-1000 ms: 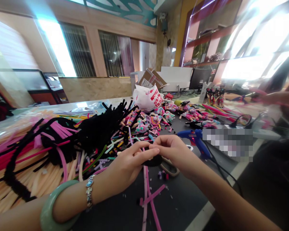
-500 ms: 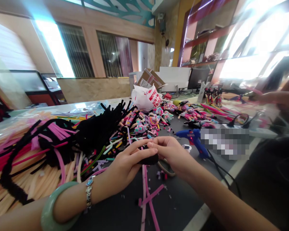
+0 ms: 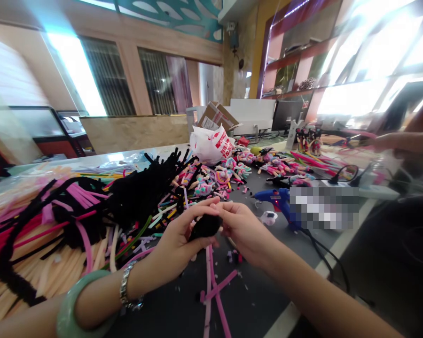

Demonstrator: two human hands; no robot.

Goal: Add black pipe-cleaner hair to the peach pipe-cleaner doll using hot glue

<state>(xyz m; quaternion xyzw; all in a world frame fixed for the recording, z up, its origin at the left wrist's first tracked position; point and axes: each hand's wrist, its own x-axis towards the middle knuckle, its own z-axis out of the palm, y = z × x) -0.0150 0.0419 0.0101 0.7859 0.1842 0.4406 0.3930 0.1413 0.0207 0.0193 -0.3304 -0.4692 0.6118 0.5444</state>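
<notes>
Between my hands is a small fuzzy black piece point(image 3: 206, 227), seemingly bent from pipe cleaner. My left hand point(image 3: 178, 239) grips it, fingers along its far side and thumb along the near edge. The fingers of my right hand point(image 3: 245, 230) pinch at its right end; their tips meet my left fingertips. Just below, long pink pipe cleaners point(image 3: 211, 291) lie on the dark table mat point(image 3: 261, 300), a short pink one across them. Beyond my right hand are a small white piece point(image 3: 269, 217) and a blue glue gun point(image 3: 282, 203).
Bundles of black point(image 3: 137, 192) and peach pipe cleaners point(image 3: 66, 277) cover the left side. Small pipe-cleaner dolls point(image 3: 229, 173) pile up ahead, before a white plastic bag point(image 3: 211, 144). Cables point(image 3: 324, 258) run off the right edge. Another person's hand point(image 3: 391, 142) is at far right.
My left hand has turned, so more of the black piece shows between thumb and fingers. Both hands stay together around it. The view has shifted slightly.
</notes>
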